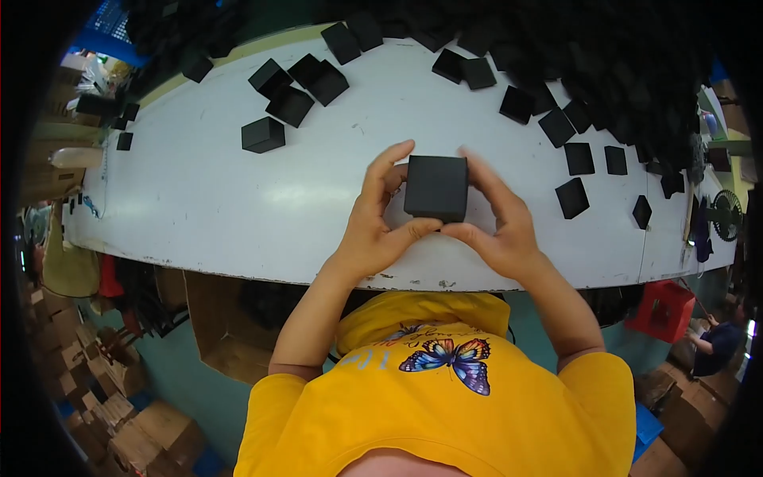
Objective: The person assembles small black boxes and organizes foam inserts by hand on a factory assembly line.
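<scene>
A small black box (436, 186) is held between both hands above the white table, one face turned up toward me. My left hand (380, 215) grips its left side, with the thumb along the bottom edge near me. On the right side my right hand (502, 216) holds it the same way, the thumb tip close to the left one. The fingertips of the right hand are slightly blurred. Whether the box has a lid or seam cannot be made out.
Across the white table (191, 199), loose black boxes (290, 106) lie at the back left, others at the right, before a large dark pile (636, 63). An open cardboard box (230, 334) stands below the front edge. At far right are a red container (661, 310) and a person (715, 342).
</scene>
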`<control>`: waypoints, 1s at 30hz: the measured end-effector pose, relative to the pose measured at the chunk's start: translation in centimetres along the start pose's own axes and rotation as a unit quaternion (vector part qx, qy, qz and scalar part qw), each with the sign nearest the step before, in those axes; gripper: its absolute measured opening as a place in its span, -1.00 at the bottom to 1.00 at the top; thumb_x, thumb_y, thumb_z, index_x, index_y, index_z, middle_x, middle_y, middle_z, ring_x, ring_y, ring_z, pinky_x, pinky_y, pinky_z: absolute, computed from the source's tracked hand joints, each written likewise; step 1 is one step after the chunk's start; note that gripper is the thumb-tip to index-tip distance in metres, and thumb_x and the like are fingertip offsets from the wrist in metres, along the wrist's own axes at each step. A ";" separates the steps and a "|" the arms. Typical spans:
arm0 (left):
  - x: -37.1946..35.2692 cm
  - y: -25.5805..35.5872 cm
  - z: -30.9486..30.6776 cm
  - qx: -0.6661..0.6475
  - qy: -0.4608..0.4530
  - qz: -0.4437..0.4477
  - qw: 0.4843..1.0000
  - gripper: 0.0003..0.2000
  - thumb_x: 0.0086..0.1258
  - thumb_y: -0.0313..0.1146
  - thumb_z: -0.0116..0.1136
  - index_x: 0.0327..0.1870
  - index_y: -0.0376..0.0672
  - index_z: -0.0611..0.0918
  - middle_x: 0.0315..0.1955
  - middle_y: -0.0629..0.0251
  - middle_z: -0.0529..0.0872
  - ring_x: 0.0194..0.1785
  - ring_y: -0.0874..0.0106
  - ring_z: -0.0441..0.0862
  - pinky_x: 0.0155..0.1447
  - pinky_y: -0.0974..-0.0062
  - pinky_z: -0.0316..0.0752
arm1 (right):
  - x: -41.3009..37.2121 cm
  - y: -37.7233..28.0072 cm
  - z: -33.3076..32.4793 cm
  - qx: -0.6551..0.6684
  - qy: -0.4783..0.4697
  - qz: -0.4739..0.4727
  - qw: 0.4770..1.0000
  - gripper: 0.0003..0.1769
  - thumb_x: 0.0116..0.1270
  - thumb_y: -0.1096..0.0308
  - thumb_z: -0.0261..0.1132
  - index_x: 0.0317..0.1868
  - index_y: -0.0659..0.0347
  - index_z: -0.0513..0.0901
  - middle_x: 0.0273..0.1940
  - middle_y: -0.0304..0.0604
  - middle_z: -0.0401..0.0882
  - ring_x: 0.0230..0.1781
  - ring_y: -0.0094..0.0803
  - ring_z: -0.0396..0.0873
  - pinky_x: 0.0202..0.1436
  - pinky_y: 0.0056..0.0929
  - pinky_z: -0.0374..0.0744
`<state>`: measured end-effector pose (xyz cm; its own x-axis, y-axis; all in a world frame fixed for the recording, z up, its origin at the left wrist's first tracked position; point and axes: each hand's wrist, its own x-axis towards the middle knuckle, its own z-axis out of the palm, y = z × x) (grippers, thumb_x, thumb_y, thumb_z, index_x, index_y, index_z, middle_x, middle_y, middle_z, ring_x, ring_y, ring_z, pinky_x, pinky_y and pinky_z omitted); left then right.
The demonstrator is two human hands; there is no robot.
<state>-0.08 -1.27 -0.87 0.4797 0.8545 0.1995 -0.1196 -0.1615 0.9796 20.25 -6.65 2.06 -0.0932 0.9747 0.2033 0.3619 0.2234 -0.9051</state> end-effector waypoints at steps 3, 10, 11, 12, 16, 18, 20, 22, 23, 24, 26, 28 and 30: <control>0.5 0.5 -0.6 0.031 -0.033 0.012 0.999 -0.28 0.31 -0.36 0.44 0.48 -0.20 0.35 0.40 0.14 0.44 0.42 0.28 0.45 0.51 0.33 0.27 | 0.1 -0.2 1.0 -0.040 0.060 -0.039 0.997 -0.11 0.12 0.40 0.61 0.46 0.31 0.42 0.30 0.10 0.52 0.19 -0.09 0.61 0.25 -0.22 0.58; 1.3 4.1 -0.2 -0.059 0.005 0.066 0.996 -0.37 0.44 -0.36 0.25 0.51 -0.24 0.33 0.42 0.06 0.41 0.39 0.29 0.44 0.50 0.33 0.29 | 1.9 -4.3 2.0 -0.122 0.137 -0.136 0.974 -0.21 0.01 0.46 0.61 0.32 0.30 0.56 0.05 -0.02 0.57 -0.01 -0.08 0.62 0.02 -0.24 0.66; 1.2 4.9 0.2 -0.061 0.026 0.041 0.997 -0.38 0.45 -0.36 0.25 0.51 -0.24 0.33 0.41 0.06 0.42 0.39 0.31 0.44 0.47 0.35 0.32 | 2.0 -4.8 2.0 -0.145 0.140 -0.152 0.968 -0.22 -0.01 0.47 0.60 0.31 0.29 0.57 0.05 -0.03 0.56 -0.01 -0.06 0.61 0.02 -0.22 0.66; 0.9 5.6 0.7 -0.063 0.048 0.015 0.997 -0.38 0.45 -0.36 0.24 0.50 -0.24 0.33 0.40 0.06 0.43 0.38 0.32 0.45 0.45 0.37 0.35 | 2.0 -5.3 2.0 -0.168 0.141 -0.167 0.961 -0.23 -0.03 0.49 0.59 0.29 0.28 0.58 0.05 -0.03 0.56 -0.01 -0.05 0.61 0.02 -0.21 0.66; 0.1 6.6 1.3 -0.074 0.068 -0.015 0.995 -0.40 0.48 -0.35 0.22 0.50 -0.23 0.34 0.33 0.09 0.49 0.33 0.37 0.48 0.35 0.44 0.44 | 1.9 -5.2 2.1 -0.171 0.162 -0.219 0.947 -0.22 -0.06 0.55 0.56 0.28 0.26 0.58 0.09 -0.01 0.54 0.05 0.00 0.60 0.05 -0.18 0.66; -0.5 6.5 1.5 -0.092 0.068 -0.019 0.993 -0.42 0.50 -0.33 0.18 0.51 -0.22 0.35 0.27 0.13 0.53 0.28 0.40 0.51 0.32 0.46 0.45 | 1.7 -4.9 2.8 -0.103 0.165 -0.220 0.956 -0.22 -0.05 0.55 0.56 0.28 0.28 0.56 0.12 0.03 0.54 0.09 0.01 0.60 0.09 -0.18 0.67; -1.0 6.6 1.7 -0.090 0.070 -0.023 0.993 -0.44 0.53 -0.32 0.15 0.52 -0.21 0.35 0.22 0.15 0.56 0.24 0.42 0.52 0.30 0.47 0.45 | 1.4 -4.5 3.3 -0.076 0.164 -0.222 0.958 -0.22 -0.03 0.55 0.56 0.29 0.31 0.53 0.14 0.06 0.54 0.13 0.03 0.59 0.12 -0.18 0.67; -1.3 6.6 2.1 -0.069 0.071 -0.030 0.995 -0.45 0.55 -0.30 0.10 0.52 -0.21 0.36 0.20 0.16 0.58 0.20 0.43 0.53 0.28 0.49 0.45 | 1.0 -4.1 3.2 -0.092 0.158 -0.222 0.958 -0.21 -0.02 0.57 0.55 0.30 0.33 0.51 0.17 0.10 0.53 0.16 0.05 0.59 0.15 -0.18 0.67; -1.4 6.6 2.2 -0.061 0.079 -0.026 0.995 -0.46 0.56 -0.30 0.09 0.52 -0.22 0.36 0.19 0.16 0.58 0.19 0.43 0.53 0.28 0.49 0.45 | 1.0 -4.2 3.2 -0.100 0.151 -0.223 0.958 -0.23 0.00 0.57 0.55 0.30 0.35 0.51 0.17 0.11 0.53 0.16 0.05 0.60 0.16 -0.19 0.67; -1.6 6.4 2.3 -0.053 0.086 -0.021 0.995 -0.46 0.56 -0.30 0.08 0.51 -0.24 0.36 0.18 0.15 0.59 0.19 0.43 0.53 0.28 0.49 0.45 | 0.9 -4.4 3.1 -0.107 0.145 -0.225 0.957 -0.25 0.01 0.58 0.54 0.29 0.36 0.52 0.17 0.12 0.53 0.16 0.06 0.60 0.16 -0.19 0.67; -1.7 6.3 2.3 -0.018 0.095 -0.001 0.995 -0.47 0.56 -0.32 0.05 0.50 -0.27 0.36 0.19 0.13 0.59 0.19 0.42 0.54 0.28 0.48 0.44 | 1.0 -4.9 3.1 -0.125 0.142 -0.229 0.955 -0.28 0.04 0.58 0.53 0.27 0.40 0.52 0.16 0.14 0.54 0.15 0.06 0.61 0.17 -0.18 0.67; -1.9 6.3 2.4 0.035 0.103 0.030 0.994 -0.49 0.56 -0.35 0.01 0.49 -0.32 0.37 0.21 0.09 0.58 0.21 0.39 0.54 0.29 0.46 0.44 | 0.8 -5.5 3.2 -0.144 0.144 -0.231 0.952 -0.31 0.06 0.58 0.52 0.25 0.44 0.52 0.15 0.16 0.55 0.14 0.07 0.62 0.17 -0.18 0.67; -1.9 6.1 2.4 0.080 0.103 0.064 0.989 -0.49 0.54 -0.38 -0.01 0.48 -0.35 0.37 0.24 0.03 0.58 0.24 0.33 0.55 0.31 0.43 0.44 | 0.6 -6.0 3.0 -0.163 0.134 -0.229 0.950 -0.33 0.08 0.56 0.51 0.24 0.48 0.52 0.13 0.17 0.56 0.14 0.07 0.62 0.18 -0.18 0.67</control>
<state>0.38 -5.03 4.74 0.2807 0.9020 0.3280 -0.0214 -0.3358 0.9417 15.21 -7.42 6.44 -0.0863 0.7325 0.6753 0.6130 0.5734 -0.5436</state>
